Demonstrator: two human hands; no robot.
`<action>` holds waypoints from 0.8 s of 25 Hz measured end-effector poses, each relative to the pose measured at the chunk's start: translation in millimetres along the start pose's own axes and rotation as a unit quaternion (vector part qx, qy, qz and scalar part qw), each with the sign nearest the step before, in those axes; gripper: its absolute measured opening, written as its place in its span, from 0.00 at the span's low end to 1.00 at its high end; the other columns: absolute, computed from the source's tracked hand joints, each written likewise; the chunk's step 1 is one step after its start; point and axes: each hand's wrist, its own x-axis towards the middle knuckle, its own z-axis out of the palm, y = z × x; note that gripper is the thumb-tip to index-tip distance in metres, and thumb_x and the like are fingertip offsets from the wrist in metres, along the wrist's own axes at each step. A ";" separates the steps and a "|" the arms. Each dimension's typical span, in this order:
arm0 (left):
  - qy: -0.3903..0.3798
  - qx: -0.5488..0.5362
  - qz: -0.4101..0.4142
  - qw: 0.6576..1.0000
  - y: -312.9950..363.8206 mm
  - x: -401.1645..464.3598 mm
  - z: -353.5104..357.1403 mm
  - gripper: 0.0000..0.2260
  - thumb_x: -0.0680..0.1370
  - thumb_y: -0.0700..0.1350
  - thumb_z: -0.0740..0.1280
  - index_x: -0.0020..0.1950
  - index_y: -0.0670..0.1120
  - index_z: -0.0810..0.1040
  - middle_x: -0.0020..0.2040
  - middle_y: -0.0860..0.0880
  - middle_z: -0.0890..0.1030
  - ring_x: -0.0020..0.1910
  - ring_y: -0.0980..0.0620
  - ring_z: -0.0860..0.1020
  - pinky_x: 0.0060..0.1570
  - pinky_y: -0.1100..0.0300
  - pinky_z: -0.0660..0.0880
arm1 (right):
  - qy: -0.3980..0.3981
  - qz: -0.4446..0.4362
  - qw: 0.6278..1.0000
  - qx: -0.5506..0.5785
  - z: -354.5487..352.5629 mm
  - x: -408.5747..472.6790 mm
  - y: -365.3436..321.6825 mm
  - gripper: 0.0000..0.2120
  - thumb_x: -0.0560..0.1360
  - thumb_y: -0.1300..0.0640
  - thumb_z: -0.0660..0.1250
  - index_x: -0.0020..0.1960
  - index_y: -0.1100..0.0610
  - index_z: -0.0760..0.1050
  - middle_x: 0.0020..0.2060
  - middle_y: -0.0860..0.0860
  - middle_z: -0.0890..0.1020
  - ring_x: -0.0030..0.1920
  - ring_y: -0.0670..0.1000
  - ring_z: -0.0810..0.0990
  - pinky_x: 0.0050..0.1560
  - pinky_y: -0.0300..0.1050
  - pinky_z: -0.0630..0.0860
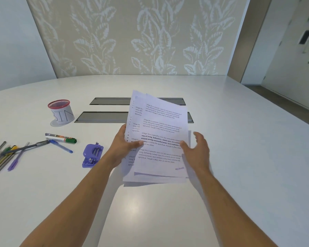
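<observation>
A loose stack of printed white sheets (159, 125) is held tilted above the white table (239, 139), the pages fanned and out of line. The top sheet bears paragraphs of text and a blue "RECEIVED" stamp near its lower right corner. My left hand (125, 143) grips the stack's left edge, thumb on top of the page and fingers hidden behind it. My right hand (196, 148) is at the right edge with fingers spread and relaxed, its thumb touching the top sheet.
A red mesh cup (61, 111) wrapped in paper marked "BIN" stands at the left. Several pens and markers (34, 147) lie near the left edge. A purple hole punch (92, 155) sits beside my left forearm. Two grey cable hatches (105, 109) lie behind the sheets.
</observation>
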 end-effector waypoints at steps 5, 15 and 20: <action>-0.049 -0.029 0.055 0.997 20.6 -3.4 -0.6 0.31 0.67 0.39 0.79 0.65 0.53 0.71 0.58 0.48 0.82 0.54 0.44 0.83 0.45 0.51 0.81 | -0.232 0.140 0.885 0.379 -32.3 34.9 0.4 0.25 0.74 0.56 0.73 0.69 0.59 0.72 0.62 0.58 0.81 0.59 0.58 0.82 0.61 0.56 0.77; 0.026 0.024 0.187 0.982 74.5 9.2 12.0 0.27 0.70 0.39 0.77 0.64 0.49 0.70 0.58 0.50 0.82 0.56 0.48 0.82 0.50 0.48 0.81 | -0.171 -0.129 0.910 0.356 -53.3 64.6 -76.8 0.14 0.73 0.67 0.72 0.58 0.58 0.80 0.54 0.54 0.85 0.53 0.56 0.85 0.48 0.49 0.81; 0.046 0.005 0.210 0.977 86.9 11.4 18.2 0.30 0.67 0.42 0.79 0.64 0.51 0.68 0.57 0.52 0.81 0.56 0.50 0.82 0.48 0.55 0.81 | -0.177 -0.163 0.900 0.363 -56.7 63.6 -82.8 0.18 0.71 0.62 0.74 0.61 0.59 0.78 0.58 0.56 0.84 0.56 0.58 0.83 0.52 0.52 0.81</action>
